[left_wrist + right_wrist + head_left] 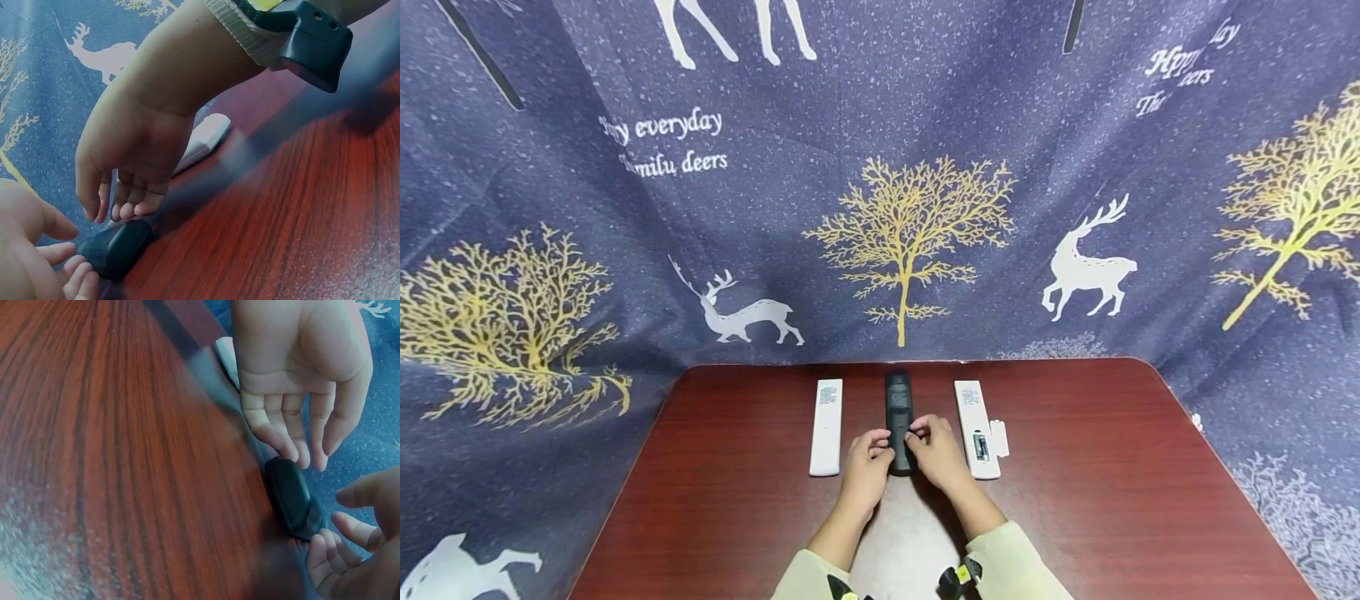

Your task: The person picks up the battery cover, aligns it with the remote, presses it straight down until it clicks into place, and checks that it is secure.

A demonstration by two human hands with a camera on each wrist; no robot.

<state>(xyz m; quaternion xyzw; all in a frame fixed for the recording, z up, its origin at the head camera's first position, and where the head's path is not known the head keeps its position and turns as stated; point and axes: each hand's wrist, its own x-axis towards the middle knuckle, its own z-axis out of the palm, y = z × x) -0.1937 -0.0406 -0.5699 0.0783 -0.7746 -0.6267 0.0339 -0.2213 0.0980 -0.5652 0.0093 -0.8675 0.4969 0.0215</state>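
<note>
A black remote control (899, 421) lies back side up at the middle of the table, its label facing up. From its left, my left hand (867, 467) reaches its side with lightly bent fingers; the thumb stands apart. My right hand (937, 454) comes from the other side, fingertips right at that edge. In the left wrist view, the right hand (137, 137) hangs over the rounded end of the black remote (122, 250). The right wrist view has the left hand (294, 375) above the remote (290, 490), thumb and fingers spread from each other.
A white remote (826, 429) lies back side up on the left. On the right is another white remote (974, 421), its compartment uncovered with a battery (981, 447) inside. Its cover (999, 438) lies beside it. A patterned cloth (880, 108) hangs behind the red-brown table (722, 483).
</note>
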